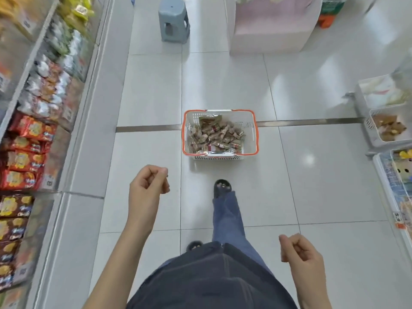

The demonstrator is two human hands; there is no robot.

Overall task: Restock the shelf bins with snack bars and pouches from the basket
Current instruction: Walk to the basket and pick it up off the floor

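We look down on a white plastic basket (249, 121) with an orange rim, standing on the pale tiled floor (151, 90) straight ahead of us, just beyond our forward foot in a dark sandal (222, 188). Its long axis runs away from us down the aisle, with the short ends nearest and farthest, and a grey metal floor strip (310, 122) passes under its far half, crossing it at a right angle. Inside lies a loose heap of brown-wrapped snack bars (214, 136), pointing every which way, with a greenish pouch (209, 119) flat at the far end. Our left hand (149, 179) hangs in the air near the basket's near-left corner, well apart from it, its fingers curled into the palm and holding nothing. Our right hand (299, 249) is lower and closer to our body, its fingers likewise curled in and empty. Along the left runs a shelf (24, 70) packed with red, brown and silver snack packets. At the right edge sit white bins (372, 132), one holding brown packets. A grey plastic stool (174, 18) stands far down the aisle.
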